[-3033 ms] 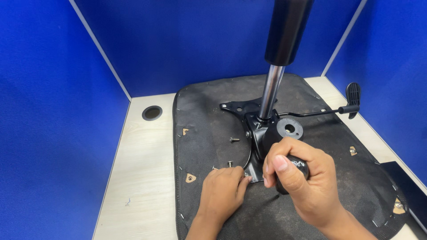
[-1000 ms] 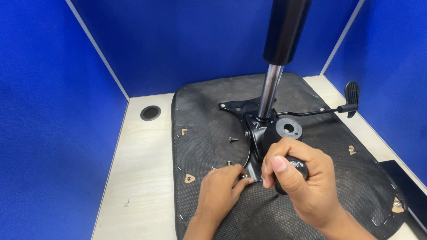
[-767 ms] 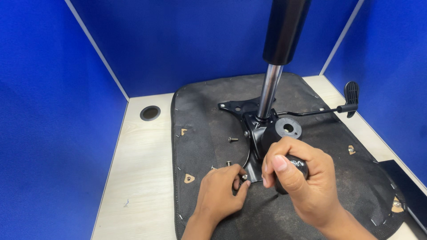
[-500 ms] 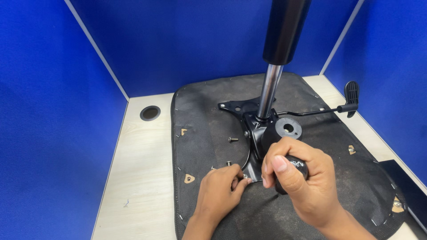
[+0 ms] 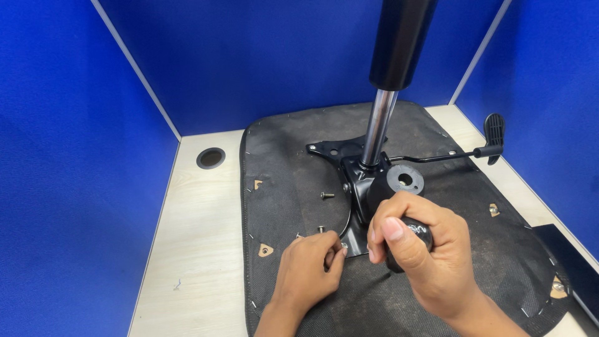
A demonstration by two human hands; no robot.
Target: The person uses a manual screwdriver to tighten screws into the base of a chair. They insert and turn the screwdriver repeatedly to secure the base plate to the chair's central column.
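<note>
An upturned chair seat (image 5: 293,181), covered in black fabric, lies on the pale desk (image 5: 199,218). A black metal mechanism plate (image 5: 349,156) with a chrome and black gas cylinder (image 5: 387,93) stands on it. My right hand (image 5: 424,256) is closed round a black tool handle (image 5: 409,240) held upright over the plate's near corner. My left hand (image 5: 309,271) pinches a small screw at that corner with its fingertips. Two loose screws (image 5: 327,195) lie on the fabric left of the plate.
A lever with a black paddle (image 5: 493,134) sticks out to the right. A round cable hole (image 5: 211,157) is in the desk at the left. Blue partition walls (image 5: 68,156) close in three sides. A dark object (image 5: 571,262) lies at the right edge.
My left hand's fingers have shifted slightly at the plate's near corner. The right hand and the handle have stayed where they were.
</note>
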